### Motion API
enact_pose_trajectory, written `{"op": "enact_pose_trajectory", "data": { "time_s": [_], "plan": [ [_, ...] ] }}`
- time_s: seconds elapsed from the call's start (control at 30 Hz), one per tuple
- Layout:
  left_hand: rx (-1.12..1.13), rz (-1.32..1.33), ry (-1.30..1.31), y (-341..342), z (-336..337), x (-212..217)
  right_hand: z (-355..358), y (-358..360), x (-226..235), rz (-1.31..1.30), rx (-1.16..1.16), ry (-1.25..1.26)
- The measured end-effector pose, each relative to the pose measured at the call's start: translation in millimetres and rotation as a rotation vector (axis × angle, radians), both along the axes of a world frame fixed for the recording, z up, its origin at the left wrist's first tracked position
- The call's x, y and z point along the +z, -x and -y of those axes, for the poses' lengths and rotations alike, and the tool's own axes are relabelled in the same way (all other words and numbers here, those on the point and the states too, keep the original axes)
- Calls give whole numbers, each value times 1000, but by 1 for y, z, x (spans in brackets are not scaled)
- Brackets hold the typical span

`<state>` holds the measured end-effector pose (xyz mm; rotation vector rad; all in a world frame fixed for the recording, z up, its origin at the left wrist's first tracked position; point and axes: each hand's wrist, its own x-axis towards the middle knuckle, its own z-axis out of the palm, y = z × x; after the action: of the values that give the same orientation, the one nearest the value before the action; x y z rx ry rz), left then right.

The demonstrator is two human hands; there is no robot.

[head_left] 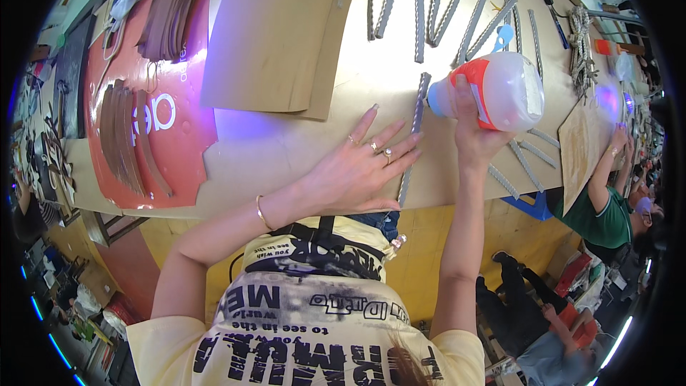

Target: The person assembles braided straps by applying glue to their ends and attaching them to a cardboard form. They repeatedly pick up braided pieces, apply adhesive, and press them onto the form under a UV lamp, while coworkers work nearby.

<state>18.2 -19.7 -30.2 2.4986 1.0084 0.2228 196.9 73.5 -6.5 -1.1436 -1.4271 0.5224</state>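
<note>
My right hand is wrapped round a translucent plastic bottle with a red-orange label. The bottle lies tipped sideways, its light-blue neck pointing left at a narrow grey strip with a wavy edge. A light-blue flip cap shows just above the bottle. Flat on the table, my left hand has its fingers spread, with the fingertips over the lower part of that strip. Whether anything comes out of the bottle neck I cannot tell.
Several similar grey strips lie fanned across the far side of the tan table. Brown cardboard sits to the left, beside a red sheet bearing brown strips. At right are a rope bundle and a person in green.
</note>
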Motion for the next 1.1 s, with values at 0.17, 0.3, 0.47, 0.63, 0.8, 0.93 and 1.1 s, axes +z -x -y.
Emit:
{"op": "enact_pose_trajectory", "data": {
  "time_s": [0.17,0.3,0.47,0.63,0.8,0.93,1.1],
  "plan": [
    [10,72,-35,2,0,-1,9,-5,-1,94,18,-44],
    [-4,59,-5,4,-1,0,19,-6,-3,101,-13,-17],
    [-3,51,8,4,1,-1,33,-6,-4,81,-12,40],
    [-122,-44,-112,1,34,1,45,-11,-5,84,-20,93],
    [-147,-77,-108,2,53,-6,57,-18,-9,151,-16,106],
    [-153,-87,-119,3,53,-8,65,-22,-13,204,44,7],
    [-160,-98,-122,3,52,-7,76,-24,-17,204,74,-20]
  ]
}}
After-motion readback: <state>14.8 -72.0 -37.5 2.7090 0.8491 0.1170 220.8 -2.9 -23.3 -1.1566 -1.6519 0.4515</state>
